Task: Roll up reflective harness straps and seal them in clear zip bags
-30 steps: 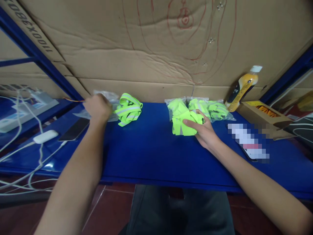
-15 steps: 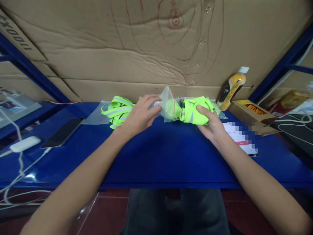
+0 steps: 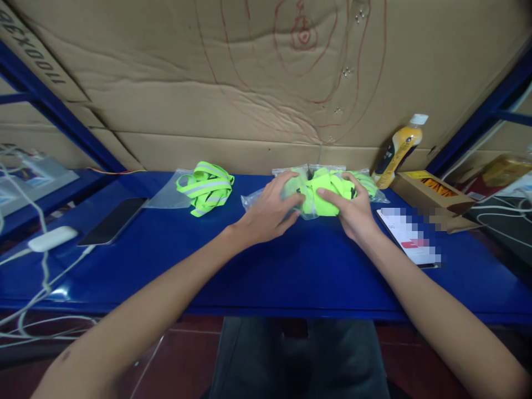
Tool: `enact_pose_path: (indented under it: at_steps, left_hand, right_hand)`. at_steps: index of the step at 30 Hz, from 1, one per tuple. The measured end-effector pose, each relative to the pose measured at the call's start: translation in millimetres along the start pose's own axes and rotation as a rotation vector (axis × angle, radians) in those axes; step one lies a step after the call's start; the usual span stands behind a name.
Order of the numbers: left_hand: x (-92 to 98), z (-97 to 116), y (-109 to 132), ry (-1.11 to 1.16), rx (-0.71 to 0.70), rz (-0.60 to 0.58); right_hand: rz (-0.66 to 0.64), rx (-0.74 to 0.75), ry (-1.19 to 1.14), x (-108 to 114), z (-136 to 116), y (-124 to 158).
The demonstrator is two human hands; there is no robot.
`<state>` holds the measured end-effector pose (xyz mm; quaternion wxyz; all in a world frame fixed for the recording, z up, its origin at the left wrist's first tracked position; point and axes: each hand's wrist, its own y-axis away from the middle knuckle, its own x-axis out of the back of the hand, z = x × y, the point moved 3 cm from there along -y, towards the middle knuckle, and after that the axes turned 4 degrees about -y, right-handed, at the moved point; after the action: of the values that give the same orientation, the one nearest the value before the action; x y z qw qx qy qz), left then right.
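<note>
A folded bundle of neon-yellow reflective straps (image 3: 326,194) is above the blue shelf, partly inside a clear plastic bag (image 3: 251,200). My right hand (image 3: 358,208) grips the bundle from the right, thumb across its front. On the left side, my left hand (image 3: 274,209) is closed around the bag with yellow strap showing through the film at its fingers; the hand covers part of the bag. Another tangle of reflective straps (image 3: 208,188) lies farther left, on an empty-looking clear bag (image 3: 166,194). More bagged yellow straps (image 3: 366,180) lie behind my right hand.
A yellow drink bottle (image 3: 398,152) leans against the cardboard wall (image 3: 166,111). Beside it are an open carton (image 3: 432,191) and a lit phone (image 3: 409,238). At the left lie a dark phone (image 3: 112,221), a white device (image 3: 53,239) and cables.
My left hand has moved right with the bag, towards my right hand. More of the strap bundle is now inside the bag. The view has shifted slightly.
</note>
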<state>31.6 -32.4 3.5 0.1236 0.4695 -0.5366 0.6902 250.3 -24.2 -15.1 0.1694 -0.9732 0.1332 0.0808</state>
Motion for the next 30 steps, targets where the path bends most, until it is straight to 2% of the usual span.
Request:
enact_pose_path:
  at_steps: [3, 8, 10, 14, 19, 21, 24, 27, 30]
  left_hand:
    - [-6.0, -6, 3, 0.102, 0.105, 0.055]
    - [-17.6, -12, 7, 0.038, 0.314, -0.049]
    - [-19.7, -10, 8, 0.016, 0.291, -0.062]
    - [-21.1, -4, 8, -0.148, 0.144, -0.071]
    - [-20.3, 6, 6, -0.295, 0.053, -0.052]
    - [-16.7, 11, 4, -0.308, 0.1, 0.006]
    - [-12.4, 14, 3, -0.302, 0.256, 0.091]
    - [-17.5, 14, 4, -0.23, 0.344, 0.05]
    - [-25.8, 14, 7, -0.179, 0.305, -0.027]
  right_hand:
    - [-0.029, 0.163, 0.102, -1, -3, 4]
    - [-0.147, 0.273, 0.234, -15, -15, 16]
    - [-0.132, 0.266, 0.255, -18, -14, 19]
    - [-0.099, 0.213, 0.298, -21, -3, 20]
    - [-0.158, 0.261, 0.321, -26, 0, 27]
    - [-0.162, 0.28, 0.304, -28, -5, 30]
    - [-0.127, 0.281, 0.286, -27, -12, 30]
    - [-0.147, 0.257, 0.285, -27, -14, 27]
    - [-0.242, 0.214, 0.294, -28, -9, 27]
